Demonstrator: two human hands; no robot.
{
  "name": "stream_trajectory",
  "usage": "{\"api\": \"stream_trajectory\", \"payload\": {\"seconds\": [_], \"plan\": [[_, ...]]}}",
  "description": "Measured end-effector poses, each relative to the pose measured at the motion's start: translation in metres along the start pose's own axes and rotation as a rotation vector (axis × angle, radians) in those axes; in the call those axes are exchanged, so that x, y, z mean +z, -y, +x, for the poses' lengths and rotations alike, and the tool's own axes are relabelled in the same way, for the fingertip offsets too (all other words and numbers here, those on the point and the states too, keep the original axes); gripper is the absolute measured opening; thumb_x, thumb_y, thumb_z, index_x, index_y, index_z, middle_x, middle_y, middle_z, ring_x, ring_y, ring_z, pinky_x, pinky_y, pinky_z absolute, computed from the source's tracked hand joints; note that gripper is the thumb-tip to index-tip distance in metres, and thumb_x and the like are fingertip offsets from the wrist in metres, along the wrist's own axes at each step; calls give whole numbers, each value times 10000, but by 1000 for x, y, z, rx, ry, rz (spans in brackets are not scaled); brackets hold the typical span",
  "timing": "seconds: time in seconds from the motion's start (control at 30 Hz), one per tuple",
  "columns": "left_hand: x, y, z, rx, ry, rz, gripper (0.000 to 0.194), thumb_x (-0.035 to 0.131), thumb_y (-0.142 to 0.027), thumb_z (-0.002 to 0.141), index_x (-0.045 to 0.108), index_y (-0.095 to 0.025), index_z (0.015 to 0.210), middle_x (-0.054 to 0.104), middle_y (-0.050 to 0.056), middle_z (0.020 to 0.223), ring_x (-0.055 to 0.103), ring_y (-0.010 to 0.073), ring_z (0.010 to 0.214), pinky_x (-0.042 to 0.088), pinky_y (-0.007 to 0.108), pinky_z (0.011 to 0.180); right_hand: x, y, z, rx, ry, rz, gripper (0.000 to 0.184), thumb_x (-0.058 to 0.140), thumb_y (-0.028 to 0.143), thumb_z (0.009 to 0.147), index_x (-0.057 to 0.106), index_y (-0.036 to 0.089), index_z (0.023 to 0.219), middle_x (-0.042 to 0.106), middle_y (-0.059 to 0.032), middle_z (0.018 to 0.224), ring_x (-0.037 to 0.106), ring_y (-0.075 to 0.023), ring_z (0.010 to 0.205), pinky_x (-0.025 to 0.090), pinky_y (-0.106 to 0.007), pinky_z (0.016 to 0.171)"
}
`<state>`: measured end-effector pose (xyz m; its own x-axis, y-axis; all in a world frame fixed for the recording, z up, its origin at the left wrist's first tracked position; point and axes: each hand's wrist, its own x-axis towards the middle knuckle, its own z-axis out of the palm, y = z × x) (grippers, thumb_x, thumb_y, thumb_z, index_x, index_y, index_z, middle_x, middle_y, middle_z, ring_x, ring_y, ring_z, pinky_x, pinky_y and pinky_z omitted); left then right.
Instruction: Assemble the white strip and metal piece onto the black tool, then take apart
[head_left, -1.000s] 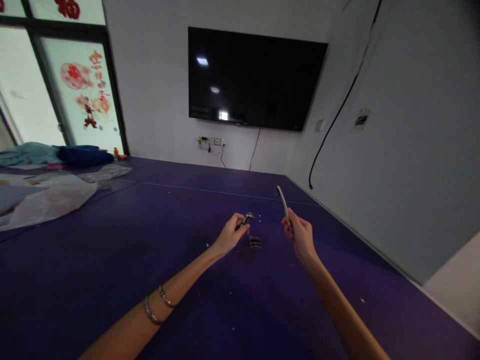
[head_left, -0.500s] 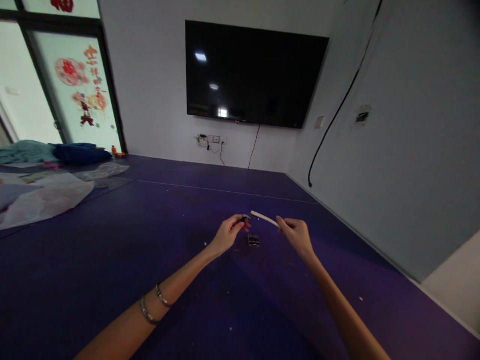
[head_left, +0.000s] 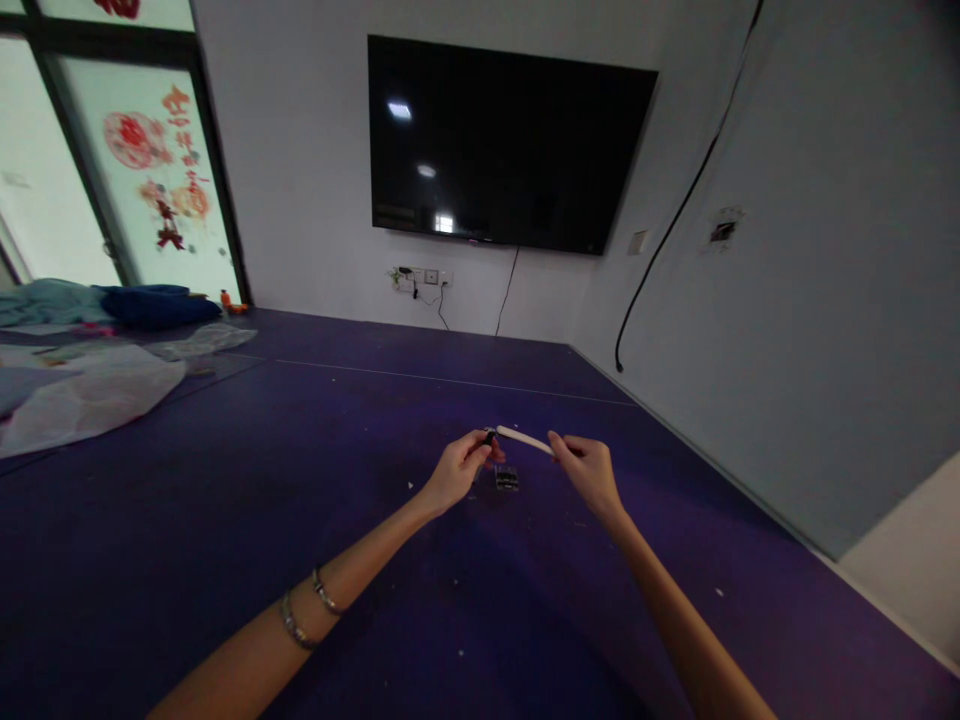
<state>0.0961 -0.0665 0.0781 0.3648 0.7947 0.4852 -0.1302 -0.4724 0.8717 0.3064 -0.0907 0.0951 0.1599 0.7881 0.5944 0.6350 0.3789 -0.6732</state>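
My left hand (head_left: 451,478) pinches a small dark piece with a silvery top (head_left: 490,436), partly hidden by the fingers. A slim white toothbrush (head_left: 525,438) is in the closed fingers of my right hand (head_left: 589,470). Its head points left and meets or nearly meets the small piece; I cannot tell whether they touch. Just below the fingers, a small black rectangular piece with clear edges (head_left: 507,479) lies on the purple floor (head_left: 337,560).
Plastic sheeting (head_left: 112,395) and folded blue cloth (head_left: 161,305) lie at the left. Ahead, a television (head_left: 510,145) hangs on the wall above sockets with cords. A black cable (head_left: 667,235) dangles along the right wall. Small white specks dot the floor.
My right hand has tipped the toothbrush from nearly upright to lying leftward, bringing its head to the small piece. My left hand keeps hold of that piece, moving slightly left. The view has shifted a little.
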Motion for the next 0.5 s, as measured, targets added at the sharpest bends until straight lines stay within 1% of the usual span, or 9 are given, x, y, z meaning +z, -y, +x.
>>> {"api": "stream_trajectory", "payload": {"seconds": [0.13,0.33,0.5], "plan": [[1,2,-1,-17,9,-50,223,465,-334,851,548,-130,891,631,76,829,617,169,794,505,307,717,1,-6,0,13,-41,-41,470,462,491,769,473,161,435,356,23,432,343,-94,443,241,-236,455],[5,2,-3,-47,31,-89,223,479,-338,845,539,-124,866,620,61,774,616,157,741,514,298,676,4,0,-2,-17,-71,-46,451,462,468,775,477,161,446,352,26,435,343,-92,447,238,-233,456],[8,-2,-4,-102,37,-204,250,497,-363,831,510,-117,877,618,69,763,635,170,721,523,312,645,3,-3,-3,-8,-91,-62,438,463,438,785,484,154,452,343,25,442,336,-91,454,239,-229,462]]}}
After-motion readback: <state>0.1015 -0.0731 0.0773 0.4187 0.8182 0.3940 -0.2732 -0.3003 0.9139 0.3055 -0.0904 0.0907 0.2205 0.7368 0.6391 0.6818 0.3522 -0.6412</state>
